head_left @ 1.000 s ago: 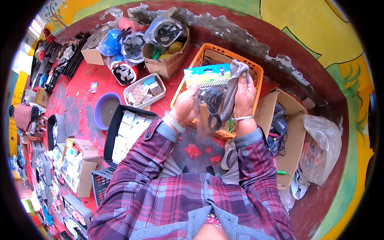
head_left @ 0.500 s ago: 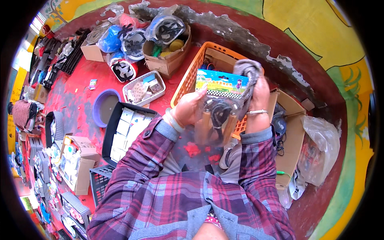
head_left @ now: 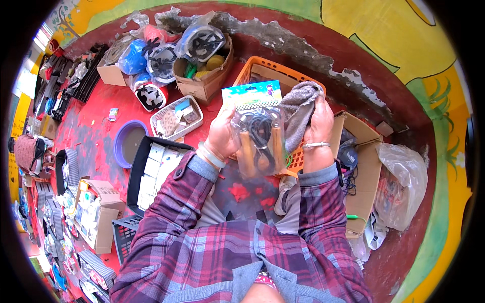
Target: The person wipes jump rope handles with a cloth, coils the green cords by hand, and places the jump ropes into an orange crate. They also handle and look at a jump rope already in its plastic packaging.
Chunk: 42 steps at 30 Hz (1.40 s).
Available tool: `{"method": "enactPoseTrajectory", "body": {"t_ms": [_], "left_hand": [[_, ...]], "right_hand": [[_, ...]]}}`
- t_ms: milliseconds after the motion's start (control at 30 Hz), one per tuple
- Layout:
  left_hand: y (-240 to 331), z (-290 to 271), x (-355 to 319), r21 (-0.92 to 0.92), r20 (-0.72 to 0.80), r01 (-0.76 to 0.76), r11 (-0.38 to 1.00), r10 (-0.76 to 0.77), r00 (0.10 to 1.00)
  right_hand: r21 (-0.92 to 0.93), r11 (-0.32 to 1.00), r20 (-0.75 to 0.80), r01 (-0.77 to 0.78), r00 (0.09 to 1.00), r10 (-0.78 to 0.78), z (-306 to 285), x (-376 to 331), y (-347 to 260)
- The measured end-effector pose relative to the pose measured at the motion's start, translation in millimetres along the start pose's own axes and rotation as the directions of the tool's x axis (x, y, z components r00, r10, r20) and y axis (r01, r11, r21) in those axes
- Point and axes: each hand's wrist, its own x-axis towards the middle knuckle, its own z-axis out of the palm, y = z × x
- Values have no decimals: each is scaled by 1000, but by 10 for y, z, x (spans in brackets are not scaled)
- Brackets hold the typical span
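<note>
My left hand grips the left edge of a packaged jump rope. Through its clear plastic bag show two wooden handles and a coiled black cord, below a colourful printed header card. My right hand is closed on a crumpled grey cloth, which hangs at the right of the package. Whether the cloth touches the bag I cannot tell. Behind both hands stands an orange plastic basket, partly hidden by the package and cloth.
On the left are a white basket of small items, a purple basin and a black bin of white boxes. Helmets in plastic lie beyond. An opened cardboard box stands right, beside a clear plastic bag.
The jump rope package has moved slightly left. The grey cloth has come away from its upper right corner and now hangs lower and more spread out from my right hand.
</note>
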Motion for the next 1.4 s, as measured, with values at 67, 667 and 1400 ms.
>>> {"method": "enactPoseTrajectory", "body": {"t_ms": [67,667,1400], "left_hand": [[-22,12,11,6,1,5,1000,-5,1000],[-84,72,-34,246,-89,-261,934,290,953],[-24,198,-116,133,75,-313,940,305,949]], "right_hand": [[18,999,12,51,999,-51,-41,25,31],[-361,-61,883,931,320,-343,434,-703,296],[-710,258,578,655,752,-319,286,-402,-99]]}}
